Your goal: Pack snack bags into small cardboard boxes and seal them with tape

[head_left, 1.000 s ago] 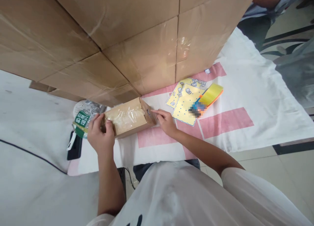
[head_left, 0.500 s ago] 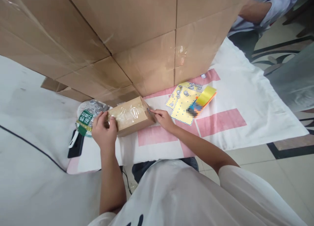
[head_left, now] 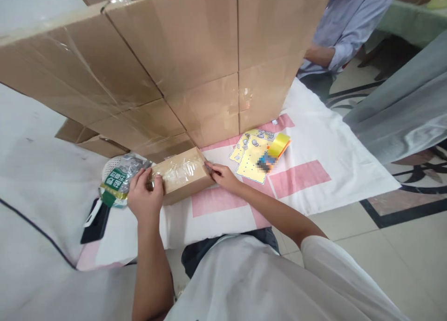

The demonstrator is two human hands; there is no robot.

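Nearest us is a pale shirt (head_left: 244,279), and beyond it a pink-and-white tablecloth (head_left: 303,139). On the left of it, by the near edge, we see a black smartphone (head_left: 96,225). Farther in, the left hand (head_left: 145,195) grips the left end of a taped cardboard box (head_left: 183,172), thumb and fingers bent over it. The box lies on the cloth, slightly aslant. The right hand (head_left: 226,177) is at its right end, fingers partly curled and fingertips against that face; we cannot tell whether they pinch anything. Left of the box sits a green-labelled plastic packet (head_left: 117,179); to its right, yellow patterned sheets (head_left: 251,160) overlap. Behind stand large stacked cartons (head_left: 202,42), and at the far right another person (head_left: 349,32) in a light blue shirt.
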